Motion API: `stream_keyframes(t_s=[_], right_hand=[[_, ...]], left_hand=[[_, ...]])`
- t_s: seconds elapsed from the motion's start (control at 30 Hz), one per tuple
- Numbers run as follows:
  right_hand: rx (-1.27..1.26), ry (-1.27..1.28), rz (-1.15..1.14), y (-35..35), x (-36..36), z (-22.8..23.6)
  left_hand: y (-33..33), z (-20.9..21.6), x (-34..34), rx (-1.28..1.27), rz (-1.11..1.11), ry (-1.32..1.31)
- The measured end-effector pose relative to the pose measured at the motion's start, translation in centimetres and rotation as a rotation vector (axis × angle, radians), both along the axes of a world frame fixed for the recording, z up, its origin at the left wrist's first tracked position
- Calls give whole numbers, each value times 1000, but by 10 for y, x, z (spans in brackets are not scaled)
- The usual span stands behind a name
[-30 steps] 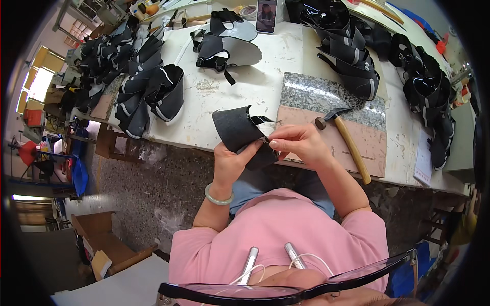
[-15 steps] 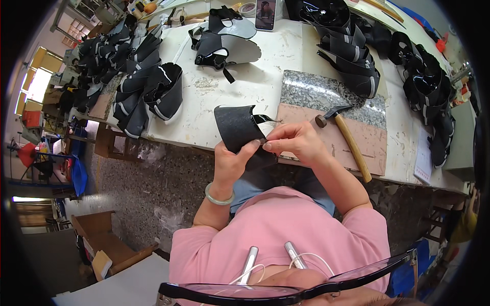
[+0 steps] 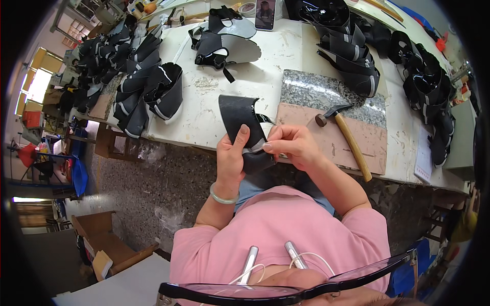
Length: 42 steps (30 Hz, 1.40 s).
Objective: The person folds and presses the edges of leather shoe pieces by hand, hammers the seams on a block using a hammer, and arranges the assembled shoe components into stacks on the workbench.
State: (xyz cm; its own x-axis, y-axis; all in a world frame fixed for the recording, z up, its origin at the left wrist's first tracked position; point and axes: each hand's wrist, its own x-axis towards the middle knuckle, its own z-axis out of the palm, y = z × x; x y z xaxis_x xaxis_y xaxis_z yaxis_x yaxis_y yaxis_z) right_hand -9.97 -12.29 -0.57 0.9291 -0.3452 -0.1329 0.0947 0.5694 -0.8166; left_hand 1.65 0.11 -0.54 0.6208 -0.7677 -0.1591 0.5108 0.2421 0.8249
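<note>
White table point(image 3: 199, 115) beneath speckled slab point(image 3: 311, 86), phone point(image 3: 265, 15)

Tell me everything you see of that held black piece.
The black piece is a curved, matte sheet, perhaps leather, with a glossy part at its right edge and a pale strip lower down. It is held at the near edge of the table: the left hand grips it, thumb on its face; the right hand pinches at the strip.

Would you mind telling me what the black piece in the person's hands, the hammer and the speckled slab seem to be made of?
Black piece: perhaps leather or a synthetic, mostly matte and bending in a smooth curve.
Hammer: handle likely wood, smooth and yellow-brown; head probably metal, dark and dull.
Speckled slab: looks like polished granite, given its grey-black mottling and glossy reflections.
</note>
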Motion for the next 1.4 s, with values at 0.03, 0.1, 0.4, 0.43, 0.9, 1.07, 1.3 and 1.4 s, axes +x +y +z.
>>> stream_keyframes(t_s=[0.03, 0.1, 0.4, 0.43, 0.9, 1.07, 1.3, 1.4], right_hand=[[1, 1, 0, 0, 0, 2], [23, 66, 24, -2, -4, 6], [-181, 3, 74, -12, -5, -3], [-181, 2, 74, -13, -5, 0], [-169, 52, 36, -19, -8, 3], [-195, 127, 46, -12, -11, 3], [-329, 84, -118, 3, -8, -14], [-225, 77, -70, -2, -9, -10]], left_hand=[[0, 3, 0, 50, 47, -79], [-1, 3, -4, 65, 78, -179], [1, 5, -8, 90, 120, -477], [2, 7, -7, 101, 116, -481], [1, 3, -6, 22, 147, -679], [1, 2, -8, 82, 216, -777], [-2, 2, -14, 89, 243, -804], [-1, 2, -13, 45, 257, -745]])
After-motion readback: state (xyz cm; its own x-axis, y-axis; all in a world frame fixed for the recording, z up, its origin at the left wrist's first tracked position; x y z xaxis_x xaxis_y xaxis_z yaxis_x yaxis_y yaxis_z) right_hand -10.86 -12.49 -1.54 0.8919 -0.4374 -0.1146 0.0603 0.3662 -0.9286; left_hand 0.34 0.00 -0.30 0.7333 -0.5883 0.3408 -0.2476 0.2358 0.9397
